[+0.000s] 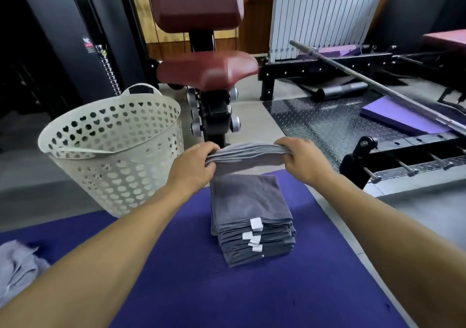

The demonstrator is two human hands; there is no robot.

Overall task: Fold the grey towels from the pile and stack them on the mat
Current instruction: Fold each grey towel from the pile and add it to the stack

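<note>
Left hand (pixel 194 163) and right hand (pixel 302 158): each grips 1 end of a folded grey towel (pixel 247 155), held above the stack (pixel 252 221) on the purple mat (pixel 252 297). Pile (pixel 17 267), far left: unfolded towels remain. Task judged mostly done.

towels (pixel 249 201): matt cloth | mat (pixel 277 290): ribbed foam | basket (pixel 113 151): perforated plastic
</note>
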